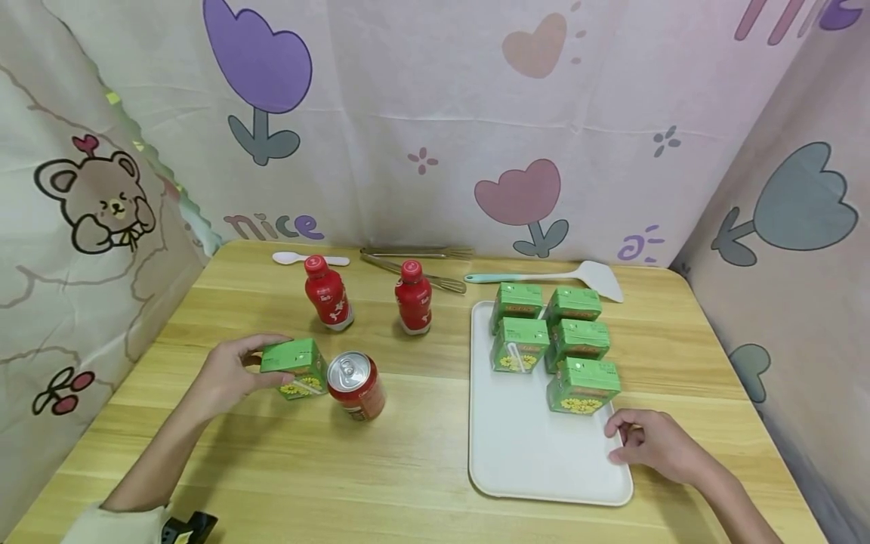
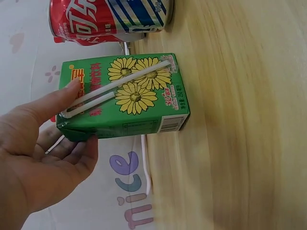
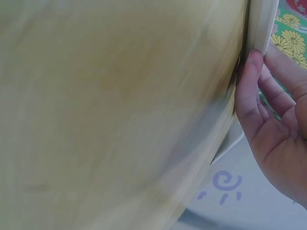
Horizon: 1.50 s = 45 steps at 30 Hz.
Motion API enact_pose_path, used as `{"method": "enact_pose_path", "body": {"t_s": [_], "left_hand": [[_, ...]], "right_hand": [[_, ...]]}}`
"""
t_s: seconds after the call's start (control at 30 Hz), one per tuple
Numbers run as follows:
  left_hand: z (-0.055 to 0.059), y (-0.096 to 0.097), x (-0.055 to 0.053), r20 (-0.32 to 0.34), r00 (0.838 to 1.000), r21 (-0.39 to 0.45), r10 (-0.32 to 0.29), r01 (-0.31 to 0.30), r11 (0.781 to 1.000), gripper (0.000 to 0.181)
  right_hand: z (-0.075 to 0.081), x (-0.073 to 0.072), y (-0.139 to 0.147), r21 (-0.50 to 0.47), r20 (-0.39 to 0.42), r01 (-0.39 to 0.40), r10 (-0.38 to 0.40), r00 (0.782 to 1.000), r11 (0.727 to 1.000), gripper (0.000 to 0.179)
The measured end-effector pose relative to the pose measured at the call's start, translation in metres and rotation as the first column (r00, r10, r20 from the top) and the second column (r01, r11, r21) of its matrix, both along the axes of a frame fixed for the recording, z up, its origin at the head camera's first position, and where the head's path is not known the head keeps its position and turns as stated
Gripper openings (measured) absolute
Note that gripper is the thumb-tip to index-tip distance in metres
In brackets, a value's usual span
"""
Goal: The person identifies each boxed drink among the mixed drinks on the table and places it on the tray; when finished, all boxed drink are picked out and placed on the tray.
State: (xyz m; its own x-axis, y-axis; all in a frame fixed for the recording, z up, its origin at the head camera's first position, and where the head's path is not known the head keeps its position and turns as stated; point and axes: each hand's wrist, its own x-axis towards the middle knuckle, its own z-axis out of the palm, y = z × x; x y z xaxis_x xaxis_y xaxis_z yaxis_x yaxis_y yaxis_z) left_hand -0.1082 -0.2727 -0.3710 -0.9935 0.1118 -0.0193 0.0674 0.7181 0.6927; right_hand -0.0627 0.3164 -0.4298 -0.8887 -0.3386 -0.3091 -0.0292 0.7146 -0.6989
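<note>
In the head view my left hand [image 1: 234, 376] grips a green drink carton [image 1: 294, 361] by its left end, beside a red soda can [image 1: 356, 389]. The left wrist view shows the thumb on the front of the carton [image 2: 124, 96], near its white straw [image 2: 120, 84], and the fingers curled behind. At the right edge of a white tray [image 1: 537, 453], my right hand [image 1: 655, 444] pinches the rim. Close up, the right wrist view has thumb and fingertip on the tray edge [image 3: 261, 26]. Several matching green cartons [image 1: 583, 387] stand on the tray's far part.
Two red bottles [image 1: 328, 295] [image 1: 413, 298] stand behind the can. Along the back lie a white spoon [image 1: 310, 258], metal whisk-like utensils [image 1: 414, 268] and a spatula [image 1: 544, 277] with a white blade. A patterned cloth [image 1: 408, 113] surrounds the wooden table [image 1: 272, 483].
</note>
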Motion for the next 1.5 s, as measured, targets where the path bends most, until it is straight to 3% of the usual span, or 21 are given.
{"method": "enact_pose_path", "body": {"t_s": [0.23, 0.47, 0.73, 1.2, 1.5], "left_hand": [[-0.003, 0.0, 0.0, -0.061, 0.998, -0.004, 0.009, -0.009, 1.0, 0.048], [0.0, 0.001, -0.001, -0.078, 0.997, -0.002, 0.017, -0.017, 1.0, 0.048], [0.016, 0.005, -0.006, -0.096, 0.995, -0.016, -0.001, 0.0, 1.0, 0.047], [0.039, 0.014, -0.007, -0.101, 0.995, 0.004, 0.02, -0.02, 1.0, 0.049], [0.052, 0.028, -0.008, -0.176, 0.984, 0.0, 0.034, -0.034, 0.999, 0.048]], "right_hand": [[-0.001, -0.001, 0.001, -0.006, 0.013, 0.002, -0.002, 1.0, 1.0, 0.032], [-0.001, -0.002, 0.0, 0.003, 0.014, 0.006, -0.006, 1.0, 1.0, 0.032], [-0.002, -0.001, 0.0, 0.001, 0.004, 0.009, -0.009, 1.0, 1.0, 0.031], [-0.002, -0.001, 0.001, -0.01, -0.007, -0.004, 0.004, 1.0, 1.0, 0.031], [-0.001, 0.0, 0.001, 0.0, -0.007, 0.001, -0.001, 1.0, 1.0, 0.03]]}}
